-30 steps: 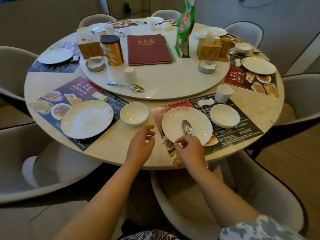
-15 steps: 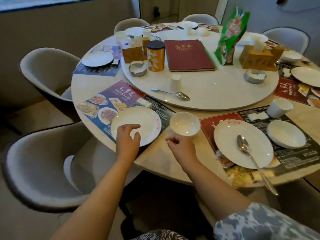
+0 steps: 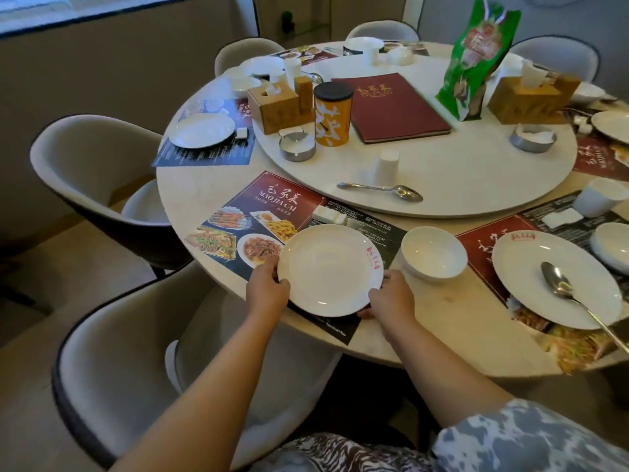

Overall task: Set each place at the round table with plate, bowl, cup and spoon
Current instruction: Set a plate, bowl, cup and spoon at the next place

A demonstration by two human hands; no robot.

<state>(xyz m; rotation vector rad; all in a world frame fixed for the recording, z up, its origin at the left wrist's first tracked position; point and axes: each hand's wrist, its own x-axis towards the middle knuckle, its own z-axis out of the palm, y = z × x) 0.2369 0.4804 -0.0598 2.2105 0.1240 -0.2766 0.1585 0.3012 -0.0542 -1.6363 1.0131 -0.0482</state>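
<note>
Your left hand (image 3: 269, 289) and right hand (image 3: 388, 298) grip opposite edges of the white plate (image 3: 328, 269) on the placemat (image 3: 258, 216), bowl (image 3: 433, 252) just beside.

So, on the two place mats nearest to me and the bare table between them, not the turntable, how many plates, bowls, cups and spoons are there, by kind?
Round white plates: 2
Round white bowls: 2
White cups: 1
Metal spoons: 1
Total: 6
</note>
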